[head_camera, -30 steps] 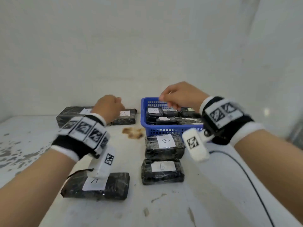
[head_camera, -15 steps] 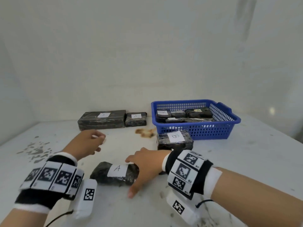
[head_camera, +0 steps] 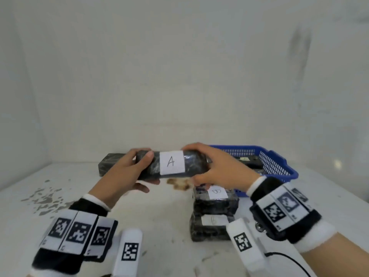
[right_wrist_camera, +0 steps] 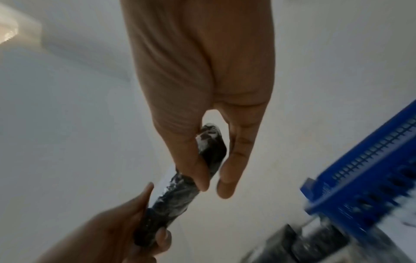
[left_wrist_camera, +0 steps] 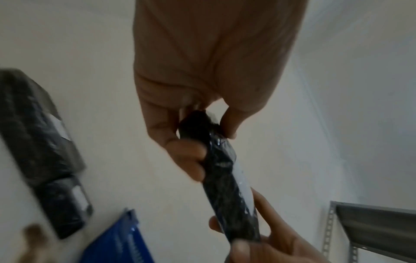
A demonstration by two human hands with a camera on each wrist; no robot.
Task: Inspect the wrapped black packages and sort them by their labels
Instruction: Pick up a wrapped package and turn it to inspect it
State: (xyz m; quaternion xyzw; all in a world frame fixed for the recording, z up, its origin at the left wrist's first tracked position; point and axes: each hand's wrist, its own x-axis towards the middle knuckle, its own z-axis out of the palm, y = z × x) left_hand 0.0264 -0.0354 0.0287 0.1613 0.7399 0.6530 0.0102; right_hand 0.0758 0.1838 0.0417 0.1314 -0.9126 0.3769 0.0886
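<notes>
A black wrapped package with a white label marked A [head_camera: 172, 162] is held up above the table, label towards me. My left hand [head_camera: 137, 168] grips its left end, thumb on the front. My right hand [head_camera: 207, 168] grips its right end. The wrist views show the same package [left_wrist_camera: 227, 181] [right_wrist_camera: 180, 183] pinched between thumb and fingers at each end. Two packages are stacked at the front right, the upper one labelled B [head_camera: 216, 198] and another [head_camera: 211, 226] below. A long black package [head_camera: 108, 163] lies at the back left.
A blue plastic basket [head_camera: 275, 166] with more black packages stands at the back right. A brown stain [head_camera: 180, 183] marks the white table [head_camera: 159, 226] under the held package. A black cable [head_camera: 287, 258] trails at the front right. A grey metal shelf [left_wrist_camera: 371, 226] shows in the left wrist view.
The A package, lying on the table before, is now lifted and held by both hands at its ends. My left hand came over from the left to take it.
</notes>
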